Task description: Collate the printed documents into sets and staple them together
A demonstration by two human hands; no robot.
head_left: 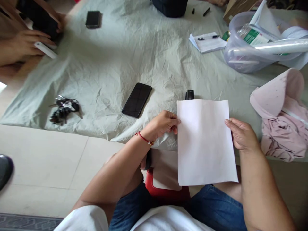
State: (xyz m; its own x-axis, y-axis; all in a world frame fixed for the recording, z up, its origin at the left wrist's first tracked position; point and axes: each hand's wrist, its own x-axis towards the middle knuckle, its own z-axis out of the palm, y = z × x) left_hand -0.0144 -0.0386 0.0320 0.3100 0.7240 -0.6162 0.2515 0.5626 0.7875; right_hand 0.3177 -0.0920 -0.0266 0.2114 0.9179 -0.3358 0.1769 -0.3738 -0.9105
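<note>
White rectangular paper sheet: my left hand pinches its left edge, my right hand grips the right edge; black smartphone nearby.

1 paper sheet | 1 phone | 1 key bunch | 1 plastic tub | 1 notepad | 2 loose markers

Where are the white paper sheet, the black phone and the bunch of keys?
white paper sheet (205, 141), head view, middle of the sheet.
black phone (137, 99), head view, centre of its screen.
bunch of keys (64, 110), head view, middle of the bunch.
</note>
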